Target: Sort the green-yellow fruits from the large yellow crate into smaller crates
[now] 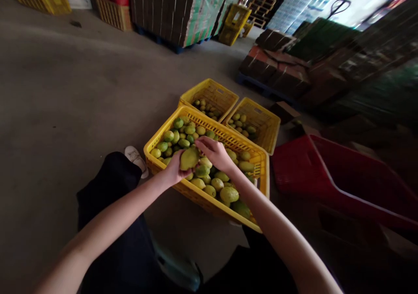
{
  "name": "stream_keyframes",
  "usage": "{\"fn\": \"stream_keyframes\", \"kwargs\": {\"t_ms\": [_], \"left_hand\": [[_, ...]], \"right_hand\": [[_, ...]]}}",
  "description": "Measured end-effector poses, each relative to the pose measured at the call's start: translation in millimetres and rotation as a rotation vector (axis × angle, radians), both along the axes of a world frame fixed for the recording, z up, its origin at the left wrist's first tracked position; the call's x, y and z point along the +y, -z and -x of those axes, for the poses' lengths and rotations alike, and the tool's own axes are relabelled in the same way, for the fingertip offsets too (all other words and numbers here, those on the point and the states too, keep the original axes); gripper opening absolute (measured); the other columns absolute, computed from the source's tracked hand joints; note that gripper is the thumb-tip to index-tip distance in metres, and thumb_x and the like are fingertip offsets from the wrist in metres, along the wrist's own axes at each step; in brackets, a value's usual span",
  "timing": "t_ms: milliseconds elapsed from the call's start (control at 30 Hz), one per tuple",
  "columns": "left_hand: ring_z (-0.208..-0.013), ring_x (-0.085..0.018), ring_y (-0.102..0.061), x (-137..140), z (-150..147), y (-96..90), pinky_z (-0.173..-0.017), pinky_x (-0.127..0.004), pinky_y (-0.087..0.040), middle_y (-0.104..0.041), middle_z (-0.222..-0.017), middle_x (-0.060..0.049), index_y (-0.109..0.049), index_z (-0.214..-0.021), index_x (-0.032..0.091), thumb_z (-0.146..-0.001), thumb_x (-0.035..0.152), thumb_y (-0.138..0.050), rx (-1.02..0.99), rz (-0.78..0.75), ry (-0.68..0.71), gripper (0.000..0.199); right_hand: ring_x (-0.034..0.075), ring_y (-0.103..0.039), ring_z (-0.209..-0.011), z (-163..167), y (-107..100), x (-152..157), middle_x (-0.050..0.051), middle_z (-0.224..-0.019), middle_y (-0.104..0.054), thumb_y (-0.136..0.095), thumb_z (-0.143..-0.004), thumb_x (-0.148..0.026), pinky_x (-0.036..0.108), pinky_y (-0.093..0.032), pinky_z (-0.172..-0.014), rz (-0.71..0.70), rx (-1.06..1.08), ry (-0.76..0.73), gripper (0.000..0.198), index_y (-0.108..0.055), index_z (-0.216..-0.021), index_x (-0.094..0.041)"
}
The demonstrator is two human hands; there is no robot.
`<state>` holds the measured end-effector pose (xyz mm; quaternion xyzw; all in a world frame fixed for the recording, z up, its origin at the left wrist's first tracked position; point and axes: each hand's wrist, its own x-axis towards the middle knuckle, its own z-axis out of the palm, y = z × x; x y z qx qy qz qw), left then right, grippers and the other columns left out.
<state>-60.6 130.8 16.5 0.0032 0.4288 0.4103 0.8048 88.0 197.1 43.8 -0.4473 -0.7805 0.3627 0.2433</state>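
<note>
The left hand (pixel 174 170) grasps a yellow-green fruit (pixel 189 159) near the frame's centre, its long axis seemingly tilted toward the upper right, just beside the right hand (pixel 214 152), whose hold cannot be told.

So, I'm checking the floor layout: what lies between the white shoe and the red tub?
In the head view, the large yellow crate of greenish fruit stands there, the left hand and right hand over it.

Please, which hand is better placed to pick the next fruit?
Probably the right hand: it is above the yellow crate, with nothing visibly gripped, while the left hand holds a fruit.
</note>
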Motion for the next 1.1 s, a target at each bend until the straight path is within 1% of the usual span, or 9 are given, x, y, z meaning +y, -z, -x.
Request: {"fn": "stream_keyframes", "kwargs": {"t_ms": [133, 233, 367, 500, 667, 733, 800, 933, 1100], "left_hand": [[-0.043, -0.013, -0.054, 8.9, 14.7, -10.2, -0.035, -0.018, -0.042, -0.066, -0.062, -0.009, -0.067, -0.118, 0.005, -0.103, 0.041, -0.034, -0.075, 0.045, -0.248, 0.051], [-0.046, -0.013, -0.058, 14.2, 32.6, -20.6, -0.038, -0.018, -0.045, -0.068, -0.067, -0.01, -0.067, -0.117, 0.007, -0.103, 0.04, -0.035, -0.088, -0.016, -0.377, 0.049], [-0.064, -0.017, -0.069, 14.8, 52.3, -29.5, -0.053, -0.022, -0.057, -0.073, -0.083, -0.012, -0.066, -0.118, 0.01, -0.099, 0.032, -0.041, -0.089, -0.079, -0.572, 0.038], [-0.082, -0.021, -0.073, 14.1, 61.1, -31.6, -0.072, -0.031, -0.064, -0.073, -0.094, -0.011, -0.066, -0.115, 0.015, -0.093, 0.027, -0.049, -0.124, -0.088, -0.696, 0.03], [-0.071, -0.02, -0.072, 14.8, 58.4, -34.3, -0.06, -0.027, -0.061, -0.072, -0.082, -0.01, -0.067, -0.111, 0.012, -0.095, 0.03, -0.041, -0.205, -0.085, -0.628, 0.036], [-0.063, -0.018, -0.069, 15.0, 53.1, -37.5, -0.053, -0.024, -0.058, -0.07, -0.074, -0.008, -0.068, -0.108, 0.012, -0.097, 0.032, -0.037, -0.231, -0.079, -0.602, 0.038], [-0.059, -0.016, -0.068, 15.4, 44.3, -40.9, -0.051, -0.023, -0.057, -0.069, -0.07, -0.006, -0.068, -0.106, 0.013, -0.099, 0.032, -0.036, -0.236, -0.064, -0.586, 0.038], [-0.059, -0.016, -0.067, 18.1, 12.6, -40.5, -0.049, -0.024, -0.056, -0.069, -0.07, -0.006, -0.068, -0.101, 0.015, -0.097, 0.032, -0.039, -0.198, -0.041, -0.55, 0.034], [-0.066, -0.02, -0.069, 21.1, -48.1, -21.3, -0.059, -0.029, -0.058, -0.067, -0.067, -0.005, -0.065, -0.08, 0.018, -0.085, 0.029, -0.055, -0.052, -0.071, -0.418, 0.016]], "right_hand": [[0.023, -0.067, -0.08, -24.1, 45.5, 10.7, 0.007, -0.092, -0.073, -0.045, -0.097, -0.04, 0.037, -0.053, -0.079, 0.009, -0.354, 0.082, 0.029, -0.067, -0.094, -0.022], [0.027, -0.067, -0.084, -45.9, 81.4, 3.7, 0.01, -0.092, -0.07, -0.063, -0.081, -0.026, 0.042, -0.053, -0.082, 0.064, -0.512, 0.027, 0.014, -0.068, -0.094, -0.022], [0.032, -0.063, -0.101, -57.0, 114.1, -14.8, 0.016, -0.115, -0.065, -0.068, -0.065, -0.014, 0.043, -0.051, -0.086, 0.071, -0.625, -0.075, 0.049, -0.069, -0.113, -0.017], [0.036, -0.061, -0.106, -56.3, 123.1, -15.0, 0.02, -0.116, -0.064, -0.071, -0.061, -0.011, 0.041, -0.049, -0.084, 0.019, -0.653, -0.124, 0.045, -0.072, -0.106, -0.016], [0.033, -0.065, -0.097, -58.3, 112.0, -4.4, 0.01, -0.089, -0.07, -0.081, -0.057, -0.022, 0.041, -0.05, -0.085, -0.068, -0.597, -0.087, 0.035, -0.07, -0.09, -0.022], [0.031, -0.067, -0.091, -59.9, 102.4, -5.9, 0.008, -0.089, -0.071, -0.08, -0.062, -0.032, 0.043, -0.052, -0.083, -0.095, -0.5, -0.007, 0.035, -0.07, -0.095, -0.025], [0.03, -0.068, -0.085, -61.7, 89.7, -11.8, 0.006, -0.09, -0.073, -0.08, -0.066, -0.039, 0.046, -0.054, -0.081, -0.061, -0.245, 0.104, 0.037, -0.069, -0.099, -0.028], [0.027, -0.068, -0.087, -66.1, 61.8, -33.3, 0.003, -0.093, -0.074, -0.088, -0.057, -0.042, 0.043, -0.057, -0.08, 0.257, 0.43, 0.243, 0.051, -0.068, -0.102, -0.027], [0.029, -0.07, -0.098, -67.0, 52.5, -59.9, 0.004, -0.106, -0.073, -0.086, -0.062, -0.051, 0.044, -0.059, -0.084, 0.556, 0.828, 0.462, 0.063, -0.065, -0.116, -0.028]]}}
